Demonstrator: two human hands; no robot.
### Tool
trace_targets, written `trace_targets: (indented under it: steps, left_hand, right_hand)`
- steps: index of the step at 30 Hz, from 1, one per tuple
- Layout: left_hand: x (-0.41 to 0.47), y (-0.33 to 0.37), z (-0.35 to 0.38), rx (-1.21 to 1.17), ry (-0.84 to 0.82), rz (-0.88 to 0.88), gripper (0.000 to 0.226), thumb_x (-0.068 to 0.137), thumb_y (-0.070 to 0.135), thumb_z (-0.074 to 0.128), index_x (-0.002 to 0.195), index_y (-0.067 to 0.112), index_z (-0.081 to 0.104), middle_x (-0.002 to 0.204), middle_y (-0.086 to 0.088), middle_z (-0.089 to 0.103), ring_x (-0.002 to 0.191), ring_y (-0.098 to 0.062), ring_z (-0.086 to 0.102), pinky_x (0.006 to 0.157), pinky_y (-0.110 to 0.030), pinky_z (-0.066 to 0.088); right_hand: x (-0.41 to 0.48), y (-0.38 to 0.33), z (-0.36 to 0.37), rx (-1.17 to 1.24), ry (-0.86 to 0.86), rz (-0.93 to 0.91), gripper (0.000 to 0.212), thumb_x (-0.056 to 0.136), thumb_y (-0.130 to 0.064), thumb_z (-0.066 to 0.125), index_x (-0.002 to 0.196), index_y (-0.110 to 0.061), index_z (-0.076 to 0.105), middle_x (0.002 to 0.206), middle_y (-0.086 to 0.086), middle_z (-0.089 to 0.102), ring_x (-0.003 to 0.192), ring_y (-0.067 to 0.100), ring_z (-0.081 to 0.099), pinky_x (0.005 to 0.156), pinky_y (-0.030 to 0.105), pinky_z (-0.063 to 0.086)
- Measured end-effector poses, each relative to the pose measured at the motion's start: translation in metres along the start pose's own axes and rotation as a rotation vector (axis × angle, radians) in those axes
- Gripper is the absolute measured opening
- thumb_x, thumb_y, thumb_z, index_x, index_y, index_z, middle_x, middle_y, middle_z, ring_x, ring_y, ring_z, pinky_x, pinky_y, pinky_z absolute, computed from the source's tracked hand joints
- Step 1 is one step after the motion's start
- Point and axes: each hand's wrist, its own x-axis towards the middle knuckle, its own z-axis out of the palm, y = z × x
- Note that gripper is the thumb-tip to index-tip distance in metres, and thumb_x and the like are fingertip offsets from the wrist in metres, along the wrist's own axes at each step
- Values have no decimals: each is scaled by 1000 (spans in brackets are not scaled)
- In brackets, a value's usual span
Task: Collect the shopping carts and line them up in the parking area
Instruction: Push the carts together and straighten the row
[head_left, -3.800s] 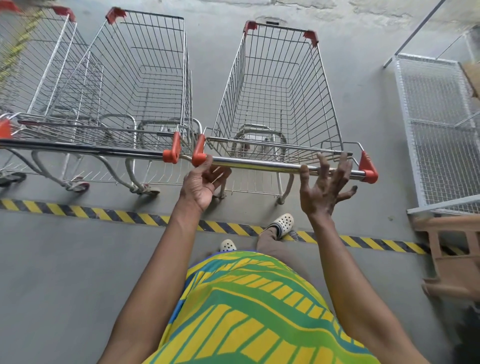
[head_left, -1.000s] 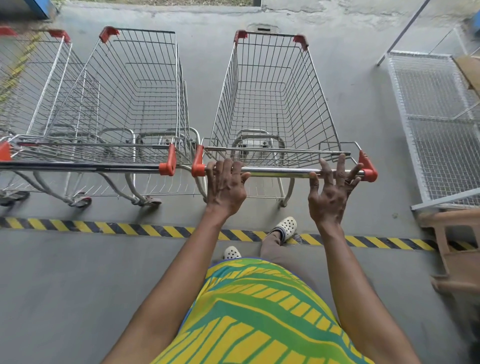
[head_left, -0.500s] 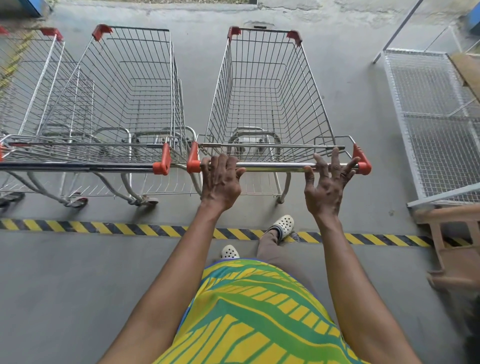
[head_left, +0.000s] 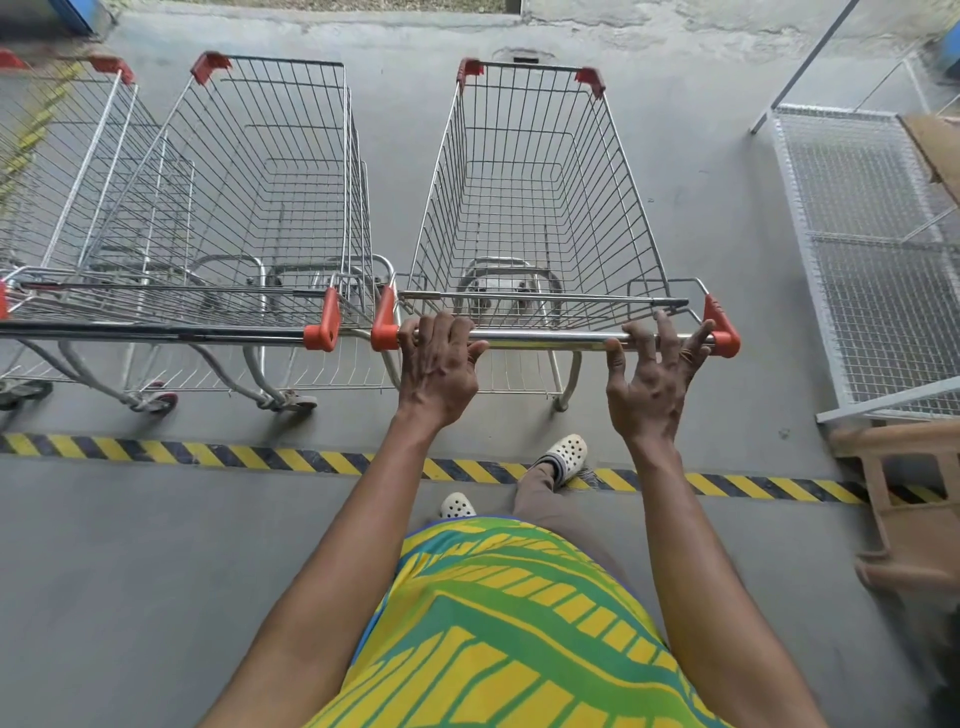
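Left hand (head_left: 439, 364) grips the silver wire shopping cart's chrome handle (head_left: 550, 340); right hand (head_left: 652, 371), fingers spread, only rests there, risking sideways drift into the neighbouring wire cart (head_left: 270, 197).

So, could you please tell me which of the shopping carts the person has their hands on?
The rightmost cart, standing apart from the others: the left hand and right hand are on its chrome handle.

Narrow gap between the held cart (head_left: 535, 208) and neighbouring cart (head_left: 270, 208); wire rack (head_left: 872, 260) well apart rightward.
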Motion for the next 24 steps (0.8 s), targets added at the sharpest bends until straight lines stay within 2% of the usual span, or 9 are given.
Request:
trace_targets:
  steps: [5, 8, 11, 14, 24]
  left_hand:
    - [-2, -1, -1, 33, 10, 13, 37, 102, 39, 34, 112, 15, 61, 105, -6, 58, 97, -26, 47, 95, -42, 29]
    - [-2, -1, -3, 13, -2, 8, 36, 101, 39, 35, 111, 15, 61, 104, -7, 58, 96, -26, 47, 95, -41, 29]
    - [-1, -1, -7, -30, -22, -12, 43, 97, 37, 32, 114, 13, 63, 105, -9, 61, 98, -30, 51, 97, -43, 30]
    - [0, -4, -9, -64, -4, -9, 40, 97, 36, 35, 112, 14, 65, 102, -8, 60, 95, -29, 51, 97, -42, 29]
    - [-1, -9, -12, -60, 5, -18, 37, 94, 33, 34, 106, 15, 63, 99, -7, 58, 94, -28, 49, 94, -41, 28]
  right_hand:
    - [-2, 1, -1, -45, -4, 3, 41, 104, -58, 40, 126, -30, 60, 162, 2, 36, 158, 35, -7, 127, 45, -10]
    - [-1, 1, -2, -63, -5, -9, 42, 104, -58, 38, 126, -30, 61, 159, 3, 41, 159, 32, 3, 127, 48, -7]
    - [0, 2, -2, -46, -14, -22, 41, 104, -57, 39, 124, -29, 61, 149, 2, 50, 157, 29, 15, 126, 55, -1]
    - [1, 3, -2, -40, -12, -37, 40, 104, -55, 41, 123, -27, 63, 139, 0, 54, 153, 28, 23, 126, 57, -1]
    - [-5, 1, -2, -37, -14, -54, 40, 103, -55, 41, 123, -27, 63, 141, -2, 53, 153, 24, 25, 126, 55, -2]
